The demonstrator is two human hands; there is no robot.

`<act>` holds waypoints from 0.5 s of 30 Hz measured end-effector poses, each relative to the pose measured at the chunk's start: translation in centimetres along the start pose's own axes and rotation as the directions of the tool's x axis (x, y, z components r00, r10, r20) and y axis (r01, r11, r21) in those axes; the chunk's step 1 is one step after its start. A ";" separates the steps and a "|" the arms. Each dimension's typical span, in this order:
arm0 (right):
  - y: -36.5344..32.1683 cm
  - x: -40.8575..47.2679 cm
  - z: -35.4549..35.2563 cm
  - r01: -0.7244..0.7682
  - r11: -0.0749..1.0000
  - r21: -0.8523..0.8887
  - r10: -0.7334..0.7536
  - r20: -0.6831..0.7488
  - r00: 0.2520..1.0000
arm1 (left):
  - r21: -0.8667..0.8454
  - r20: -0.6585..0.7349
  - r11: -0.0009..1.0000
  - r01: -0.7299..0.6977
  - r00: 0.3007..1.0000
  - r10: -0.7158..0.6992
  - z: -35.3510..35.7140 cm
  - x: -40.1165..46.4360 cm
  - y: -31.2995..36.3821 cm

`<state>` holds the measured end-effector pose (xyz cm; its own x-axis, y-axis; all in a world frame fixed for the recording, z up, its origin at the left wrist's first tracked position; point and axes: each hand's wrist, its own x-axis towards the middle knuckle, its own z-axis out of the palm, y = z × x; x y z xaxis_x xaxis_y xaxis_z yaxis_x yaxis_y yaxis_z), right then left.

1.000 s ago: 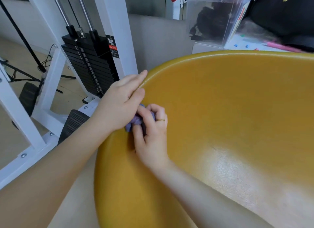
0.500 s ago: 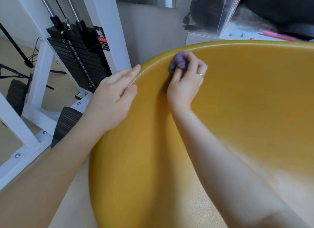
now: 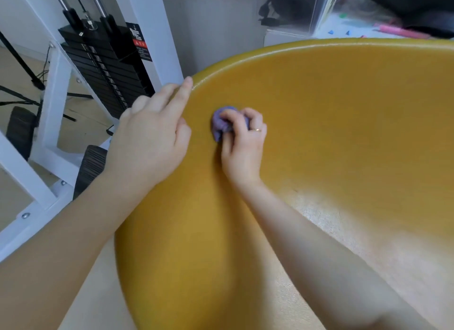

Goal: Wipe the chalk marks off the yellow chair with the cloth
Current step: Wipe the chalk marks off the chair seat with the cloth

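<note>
The yellow chair fills the right and lower part of the view as a wide curved shell. My right hand grips a crumpled purple cloth and presses it against the inner wall of the shell, a little below the rim. My left hand rests on the chair's left rim with its fingers stretched out along the edge and the thumb on the inside. No chalk marks show plainly on the visible surface.
A white weight machine frame with a black weight stack stands close on the left. Behind the chair are a clear plastic box and a white surface with a pink pen. Wooden floor lies at the far left.
My right hand has carried the cloth from the chair's upper rim down onto the inner wall, after an earlier stroke up from lower left. My left hand stays on the rim.
</note>
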<state>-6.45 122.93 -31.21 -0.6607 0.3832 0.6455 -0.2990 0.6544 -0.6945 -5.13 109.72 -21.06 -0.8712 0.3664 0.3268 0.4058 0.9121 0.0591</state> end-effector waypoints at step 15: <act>1.9 -11.8 -3.4 0.255 0.960 -0.117 -0.191 0.393 0.900 | 0.475 0.261 0.856 -0.204 0.962 0.084 5.0 -3.1 5.5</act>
<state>3.16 121.85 -39.04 -0.8075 -0.0365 0.5887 -0.3751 0.8020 -0.4648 -1.54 114.52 -26.45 -0.8757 0.4772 0.0731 0.3937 0.7935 -0.4640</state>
